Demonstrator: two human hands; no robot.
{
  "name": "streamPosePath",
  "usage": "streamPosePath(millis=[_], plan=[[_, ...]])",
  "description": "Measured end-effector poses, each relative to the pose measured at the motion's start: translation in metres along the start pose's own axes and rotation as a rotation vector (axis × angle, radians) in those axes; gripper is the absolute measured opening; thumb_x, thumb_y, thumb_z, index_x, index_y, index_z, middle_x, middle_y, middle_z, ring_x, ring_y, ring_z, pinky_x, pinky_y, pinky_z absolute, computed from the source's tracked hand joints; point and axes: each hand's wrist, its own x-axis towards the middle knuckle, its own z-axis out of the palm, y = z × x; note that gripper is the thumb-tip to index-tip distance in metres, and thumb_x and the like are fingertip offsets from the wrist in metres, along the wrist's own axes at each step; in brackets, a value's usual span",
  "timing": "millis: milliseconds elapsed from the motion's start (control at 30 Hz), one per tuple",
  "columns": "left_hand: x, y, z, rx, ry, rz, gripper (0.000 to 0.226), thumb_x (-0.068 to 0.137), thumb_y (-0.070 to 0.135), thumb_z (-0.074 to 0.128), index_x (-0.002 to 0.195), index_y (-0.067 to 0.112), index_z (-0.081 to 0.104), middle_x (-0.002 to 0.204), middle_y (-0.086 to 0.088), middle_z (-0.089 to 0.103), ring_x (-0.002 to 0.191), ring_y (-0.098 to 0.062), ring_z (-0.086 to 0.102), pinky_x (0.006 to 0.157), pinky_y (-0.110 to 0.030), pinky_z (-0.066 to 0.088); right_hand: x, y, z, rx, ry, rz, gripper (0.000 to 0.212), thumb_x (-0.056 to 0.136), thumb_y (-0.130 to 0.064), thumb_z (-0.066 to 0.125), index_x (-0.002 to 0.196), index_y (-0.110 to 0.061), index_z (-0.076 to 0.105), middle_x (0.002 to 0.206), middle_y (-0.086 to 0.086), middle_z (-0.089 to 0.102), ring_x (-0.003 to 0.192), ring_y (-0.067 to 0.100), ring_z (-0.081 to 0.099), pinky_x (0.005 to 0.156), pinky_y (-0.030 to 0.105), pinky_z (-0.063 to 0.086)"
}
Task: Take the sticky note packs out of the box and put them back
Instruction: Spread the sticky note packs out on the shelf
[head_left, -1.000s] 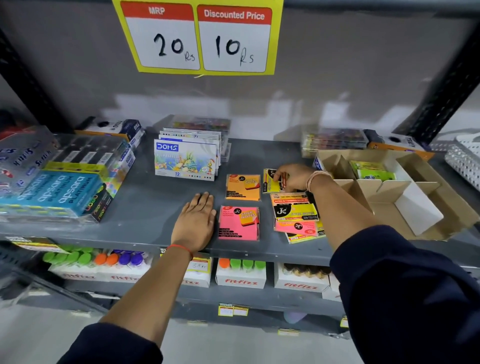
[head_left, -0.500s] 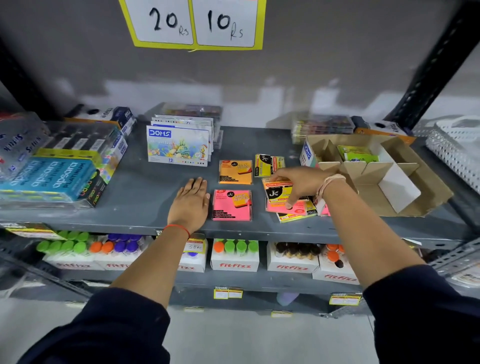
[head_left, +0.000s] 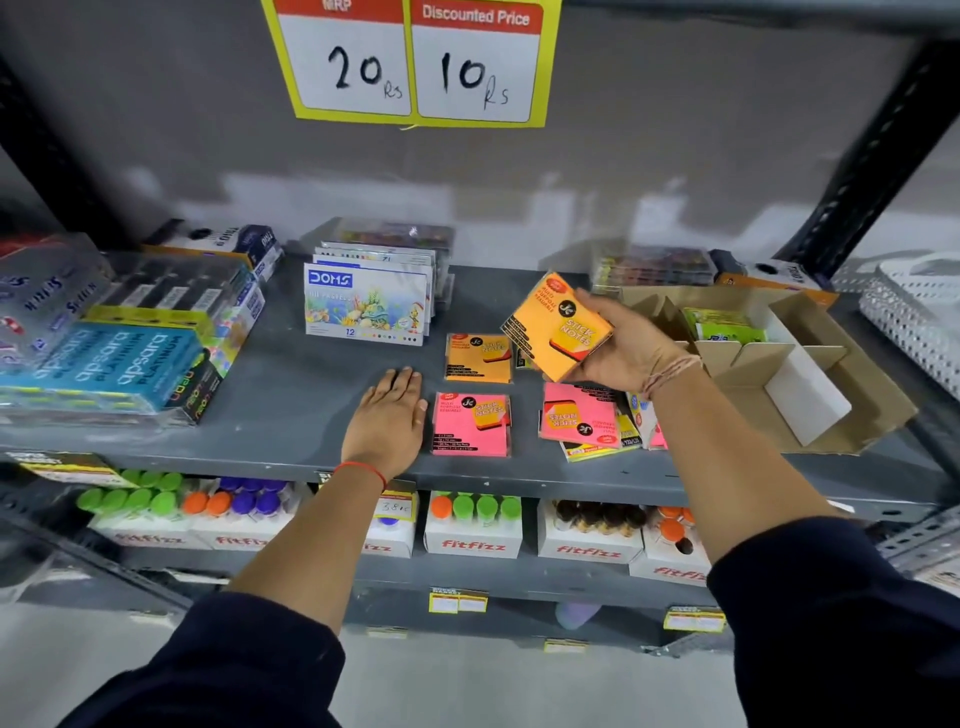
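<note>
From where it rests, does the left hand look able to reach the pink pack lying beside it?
Probably yes: the left hand lies flat on the shelf, empty, with the pink pack right beside it and nothing between.

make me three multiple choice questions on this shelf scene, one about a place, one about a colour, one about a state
1. Where does the left hand rest?
A. flat on the shelf, left of a pink pack
B. inside the cardboard box
C. on the price sign

2. What colour is the pack in the right hand?
A. green
B. orange
C. blue

3. What state is the held pack in?
A. flat on the shelf
B. tucked in the box
C. lifted clear of the shelf, tilted

Answers: 1 A, the palm lies on the grey shelf beside the pink pack. 2 B, its wrapper is orange. 3 C, the fingers grip it in the air above the other packs.
</note>
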Motion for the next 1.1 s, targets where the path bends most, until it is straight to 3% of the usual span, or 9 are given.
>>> streamPosePath(millis=[100, 167, 300, 500, 700, 800, 867, 1033, 1100], plan=[[0.0, 0.0, 0.0, 0.0, 0.006, -0.002, 0.049, 0.099, 0.025, 0.022, 0.146, 0.012, 0.018, 0.157, -0.003, 0.018, 0.146, -0.018, 0.011, 0.12, -0.033, 0.01, 0.004, -0.003, 0.006, -0.04, 0.003, -0.031, 0.022, 0.092, -0.034, 0.045, 0.099, -0.019, 0.06, 0.096, 0.007, 0.067, 0.091, 0.025, 0.061, 0.075, 0.042, 0.05], [0.0, 0.001, 0.001, 0.001, 0.012, -0.004, 0.049, 0.099, 0.025, 0.023, 0.146, 0.012, 0.018, 0.157, -0.003, 0.019, 0.146, -0.018, 0.011, 0.12, -0.033, 0.01, 0.007, -0.007, 0.014, -0.206, -0.02, -0.073, 0.01, 0.086, -0.021, 0.055, 0.095, -0.018, 0.059, 0.096, 0.005, 0.061, 0.089, 0.02, 0.058, 0.075, 0.032, 0.048], [0.0, 0.0, 0.001, -0.003, 0.023, 0.003, 0.048, 0.099, 0.024, 0.024, 0.145, 0.011, 0.02, 0.156, -0.005, 0.021, 0.145, -0.02, 0.014, 0.119, -0.033, 0.012, 0.029, -0.008, 0.035, -0.941, 0.063, -0.189, 0.034, 0.07, -0.016, 0.077, 0.1, -0.018, 0.061, 0.099, -0.005, 0.061, 0.097, 0.014, 0.054, 0.08, 0.021, 0.041], [0.001, -0.002, 0.002, -0.012, 0.015, 0.013, 0.049, 0.099, 0.024, 0.024, 0.146, 0.011, 0.019, 0.157, -0.003, 0.019, 0.146, -0.018, 0.012, 0.12, -0.033, 0.012, 0.074, 0.011, 0.054, -1.415, 0.126, -0.162, 0.055, 0.066, -0.023, 0.081, 0.116, -0.017, 0.06, 0.133, 0.004, 0.056, 0.121, 0.024, 0.051, 0.091, 0.024, 0.035], [0.002, -0.003, 0.003, -0.032, 0.017, 0.016, 0.049, 0.099, 0.025, 0.024, 0.146, 0.011, 0.019, 0.157, -0.003, 0.019, 0.146, -0.018, 0.011, 0.12, -0.033, 0.011, 0.084, 0.027, 0.05, -1.426, 0.094, -0.113, 0.06, 0.069, -0.025, 0.079, 0.124, -0.019, 0.053, 0.14, 0.006, 0.049, 0.124, 0.026, 0.047, 0.09, 0.025, 0.034], [0.002, -0.003, 0.003, -0.006, 0.017, 0.027, 0.049, 0.099, 0.024, 0.024, 0.145, 0.011, 0.02, 0.157, -0.004, 0.021, 0.146, -0.019, 0.013, 0.119, -0.034, 0.013, 0.067, 0.018, 0.049, -1.42, 0.088, -0.152, 0.084, 0.07, -0.028, 0.078, 0.141, -0.019, 0.034, 0.156, 0.007, 0.023, 0.143, 0.026, 0.022, 0.113, 0.034, 0.023], [0.001, -0.002, 0.004, 0.003, 0.015, 0.024, 0.048, 0.099, 0.023, 0.024, 0.145, 0.01, 0.021, 0.156, -0.004, 0.021, 0.146, -0.019, 0.013, 0.12, -0.034, 0.013, 0.047, 0.006, 0.042, -1.46, 0.072, -0.153, 0.097, 0.07, -0.026, 0.078, 0.147, -0.019, 0.02, 0.159, 0.005, 0.011, 0.146, 0.024, 0.01, 0.117, 0.036, 0.013], [0.0, 0.0, 0.0, 0.0, 0.0, 0.011, 0.049, 0.099, 0.022, 0.025, 0.145, 0.009, 0.021, 0.157, -0.004, 0.021, 0.146, -0.02, 0.012, 0.119, -0.036, 0.013, -0.002, 0.005, 0.026, -1.847, -0.034, 0.209, 0.094, 0.067, -0.032, 0.08, 0.144, -0.015, 0.028, 0.151, 0.007, 0.035, 0.135, 0.028, 0.037, 0.109, 0.035, 0.035], [-0.001, 0.001, 0.0, 0.0, -0.016, 0.007, 0.049, 0.099, 0.023, 0.024, 0.145, 0.009, 0.019, 0.157, -0.004, 0.018, 0.146, -0.021, 0.01, 0.119, -0.036, 0.011, -0.01, 0.016, 0.025, -1.887, -0.031, 0.247, 0.096, 0.063, -0.032, 0.082, 0.143, -0.015, 0.031, 0.148, 0.007, 0.04, 0.133, 0.028, 0.04, 0.106, 0.034, 0.038]])
